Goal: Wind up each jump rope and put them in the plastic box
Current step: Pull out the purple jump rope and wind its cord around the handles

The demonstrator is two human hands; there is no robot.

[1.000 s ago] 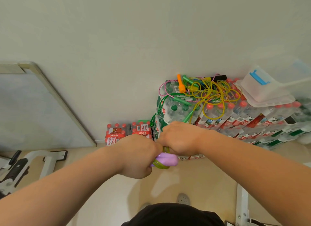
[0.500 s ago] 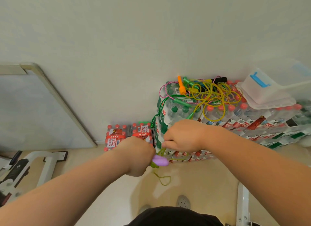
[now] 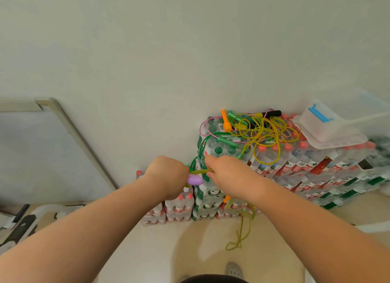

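Observation:
My left hand [image 3: 168, 175] grips the purple handle [image 3: 194, 180] of a jump rope. My right hand [image 3: 229, 173] pinches its yellow-green cord [image 3: 200, 172], which is stretched taut between the two hands. A loose length of that cord [image 3: 240, 236] hangs below my right wrist, ending in a small loop above the floor. A tangle of other jump ropes [image 3: 259, 131], yellow, green and pink with orange, green and black handles, lies on top of the stacked water bottle packs [image 3: 295, 164]. The clear plastic box [image 3: 329, 126] with a blue latch sits on the packs at the right.
The bottle packs stand against a pale wall, with lower packs [image 3: 173, 209] on the floor. A framed board [image 3: 52, 152] leans on the wall at left. White and black equipment [image 3: 21, 223] lies at lower left. My shoe [image 3: 233, 270] is on the beige floor.
Both hands rose and drew apart, pulling the cord taut between them. The cord's hanging length now dangles lower, to the right under my right wrist.

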